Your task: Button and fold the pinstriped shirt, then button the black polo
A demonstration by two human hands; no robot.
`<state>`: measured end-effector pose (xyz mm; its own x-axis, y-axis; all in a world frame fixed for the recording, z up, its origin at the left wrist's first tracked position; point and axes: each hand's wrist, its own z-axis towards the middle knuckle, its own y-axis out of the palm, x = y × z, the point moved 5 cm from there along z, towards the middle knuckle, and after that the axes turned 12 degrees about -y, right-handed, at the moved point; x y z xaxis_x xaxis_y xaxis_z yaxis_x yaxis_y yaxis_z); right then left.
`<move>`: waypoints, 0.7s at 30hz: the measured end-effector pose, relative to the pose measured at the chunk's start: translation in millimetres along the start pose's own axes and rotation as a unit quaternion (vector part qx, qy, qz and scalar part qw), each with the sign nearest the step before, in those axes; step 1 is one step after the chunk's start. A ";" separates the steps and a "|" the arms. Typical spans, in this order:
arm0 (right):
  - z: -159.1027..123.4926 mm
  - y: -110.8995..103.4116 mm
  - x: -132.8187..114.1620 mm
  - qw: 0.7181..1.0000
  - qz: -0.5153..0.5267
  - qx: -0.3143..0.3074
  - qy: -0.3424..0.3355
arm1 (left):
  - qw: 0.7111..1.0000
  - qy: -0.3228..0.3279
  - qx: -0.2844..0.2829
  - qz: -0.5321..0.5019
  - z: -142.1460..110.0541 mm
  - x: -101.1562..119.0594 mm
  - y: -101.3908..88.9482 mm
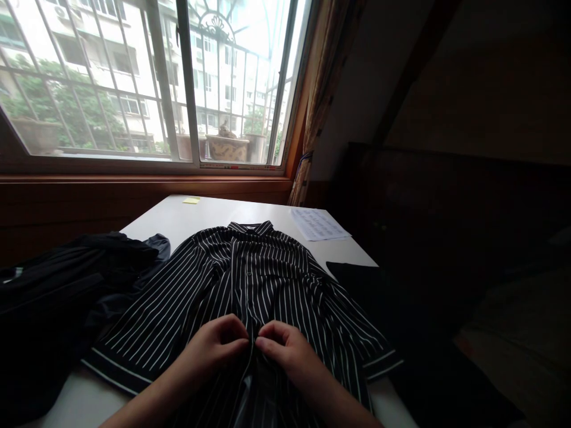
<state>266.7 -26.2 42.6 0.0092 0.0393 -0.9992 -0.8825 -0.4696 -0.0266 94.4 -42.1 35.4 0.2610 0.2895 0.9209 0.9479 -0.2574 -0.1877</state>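
A black shirt with white stripes (276,267) lies spread front side up, its collar toward the window and its sleeves out to both sides. My left hand (225,336) is closed in a pinch at the front placket, low on the shirt. Just across the placket, my right hand (281,342) pinches the cloth in the same way. The fingertips of both hands almost meet. Whether a button sits between them is too small and dark to make out. Below the hands the two front edges part slightly.
The shirt lies on a white table (214,208). Dark clothes (80,267) are heaped at the left, and a dark cloth (357,276) hangs over the right edge. Printed sheets (319,224) and a yellow sticky note (191,200) lie toward the back, below a barred window (232,89).
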 end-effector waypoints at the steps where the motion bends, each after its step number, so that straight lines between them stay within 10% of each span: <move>1: -0.4 -0.4 0.9 1.000 0.020 0.004 0.009 | 1.000 0.001 0.000 -0.004 -0.3 -0.2 -0.2; 21: -6.6 -2.0 6.5 0.982 0.178 -0.012 0.065 | 1.000 0.021 0.016 -0.001 -5.3 1.8 -4.2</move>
<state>271.7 -30.8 36.0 -0.2355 -0.2439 -0.9408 -0.8291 -0.4546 0.3254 89.9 -45.4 39.6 0.2525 0.2513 0.9344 0.9539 -0.2267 -0.1968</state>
